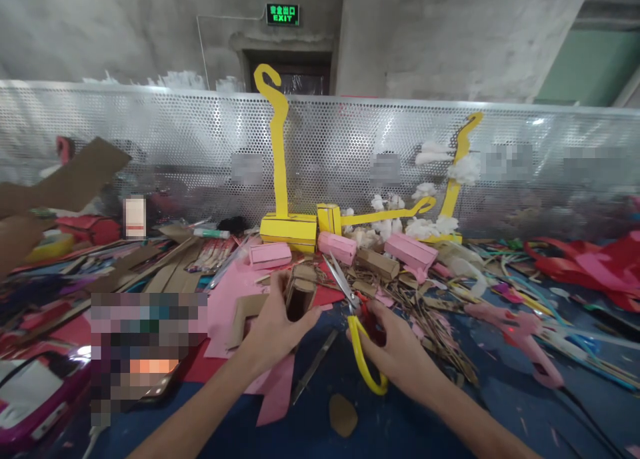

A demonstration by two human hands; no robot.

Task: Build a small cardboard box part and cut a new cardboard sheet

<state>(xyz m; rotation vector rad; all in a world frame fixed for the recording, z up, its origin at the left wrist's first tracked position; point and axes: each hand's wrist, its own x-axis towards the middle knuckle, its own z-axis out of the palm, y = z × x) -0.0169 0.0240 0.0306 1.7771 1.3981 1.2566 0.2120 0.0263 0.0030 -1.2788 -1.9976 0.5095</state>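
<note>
While the left hand [276, 327] cups cardboard [303, 277], the right hand [397, 342] grips scissors [353, 303].

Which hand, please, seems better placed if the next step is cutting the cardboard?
Probably the right hand: it holds the scissors, while the left hand holds the hollow cardboard piece.

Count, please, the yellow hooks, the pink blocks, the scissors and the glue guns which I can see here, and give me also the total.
Yellow hooks: 3
Pink blocks: 3
Scissors: 1 pair
Glue gun: 1
Total: 8
</note>
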